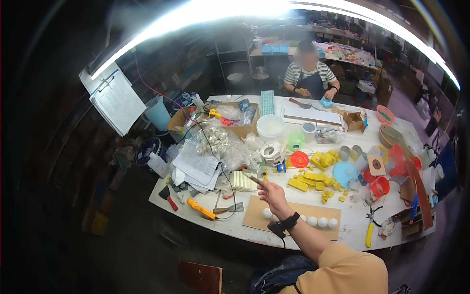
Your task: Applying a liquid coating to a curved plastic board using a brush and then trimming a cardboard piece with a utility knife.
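Note:
My right hand [275,200] reaches in from the lower right, with a black band on its wrist. Its fingers are closed on a thin, brownish stick-like tool [258,183] that points up and to the left. Below the hand lies a brown cardboard sheet [313,208] with a row of several white balls. One white ball [267,213] shows left of my wrist; another white ball [333,223] sits at the right end. My wrist and forearm cover part of the row. Left of the tool's tip are pale ribbed blocks [240,181]. My left hand is out of view.
Yellow clay-like blocks [306,181] lie beyond the board. A scraper [229,209], an orange-yellow tool [200,208] with a cord and yellow-handled pliers [370,230] flank it. Plastic bags [220,139] and white tubs [270,128] crowd the middle. A co-worker [311,73] sits opposite.

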`<state>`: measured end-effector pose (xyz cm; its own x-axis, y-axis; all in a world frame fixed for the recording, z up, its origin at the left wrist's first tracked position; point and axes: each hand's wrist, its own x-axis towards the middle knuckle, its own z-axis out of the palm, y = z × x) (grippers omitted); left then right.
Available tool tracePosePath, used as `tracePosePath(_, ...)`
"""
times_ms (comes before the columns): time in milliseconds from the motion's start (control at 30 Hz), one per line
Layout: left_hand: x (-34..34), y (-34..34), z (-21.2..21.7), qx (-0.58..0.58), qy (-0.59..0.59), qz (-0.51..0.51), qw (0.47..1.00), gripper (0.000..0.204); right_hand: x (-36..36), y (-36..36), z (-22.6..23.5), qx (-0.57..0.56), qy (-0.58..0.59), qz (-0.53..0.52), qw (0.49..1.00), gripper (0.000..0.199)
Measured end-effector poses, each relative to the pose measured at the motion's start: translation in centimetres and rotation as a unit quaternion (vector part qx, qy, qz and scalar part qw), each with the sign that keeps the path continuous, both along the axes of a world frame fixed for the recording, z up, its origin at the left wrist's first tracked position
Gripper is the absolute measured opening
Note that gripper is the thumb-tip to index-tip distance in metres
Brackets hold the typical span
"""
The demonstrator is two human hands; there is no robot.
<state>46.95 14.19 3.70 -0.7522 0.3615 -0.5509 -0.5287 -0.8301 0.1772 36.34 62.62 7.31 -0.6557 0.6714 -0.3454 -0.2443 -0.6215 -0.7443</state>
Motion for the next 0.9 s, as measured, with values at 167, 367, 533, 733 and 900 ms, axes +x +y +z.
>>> tracePosePath(167, -6.6, -5.0, -1.6, 0.084, -0.116, -0.026, 0.989, 0.038, -8.3, 8.2, 4.4, 0.073, 0.118, -0.177, 0.974, 0.031)
tracePosePath(367, -9.7, -7.0, -0.5, -0.149, -0.094, -0.001, 0.984, 0.042, -9.8, 4.3, 9.1, 0.091, 0.173, -0.035, 0.980, 0.050)
tracePosePath(533, -12.3, -7.2, -0.5, -0.075, -0.031, -0.108, 0.991, 0.035, -3.5, -9.4, 9.1, 0.055, 0.108, 0.079, 0.989, 0.050)
tracePosePath(733, -14.9, -2.9, 1.6, -0.017, 0.042, -0.119, 0.992, 0.037, 0.5, -15.9, 2.8, 0.028, 0.003, 0.219, 0.975, 0.037)
tracePosePath(900, -17.4, -0.4, -1.5, 0.008, 0.025, -0.172, 0.985, 0.048, 11.3, -9.4, -0.5, 0.048, -0.095, 0.090, 0.990, 0.036)
